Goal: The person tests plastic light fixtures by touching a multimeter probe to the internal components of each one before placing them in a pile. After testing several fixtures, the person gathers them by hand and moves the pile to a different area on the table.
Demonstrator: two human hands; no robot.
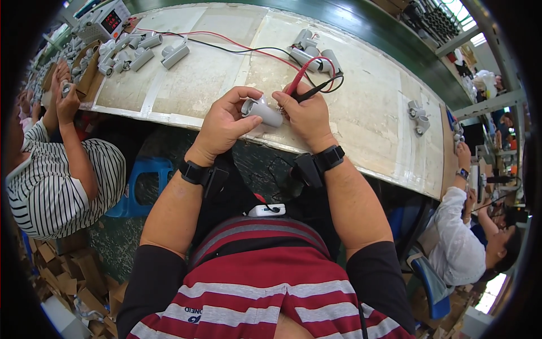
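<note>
Gripping grey plastic fitting [263,112] in left hand [224,124] fingers, right hand [306,116] pinching red and black probes [298,89] — likely light, rigid, smooth — best held round barrel.

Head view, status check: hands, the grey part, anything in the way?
Left hand grips grey plastic fitting. Right hand holds red and black test probes at its end. Probe leads trail across the bench; nothing blocking.
</note>
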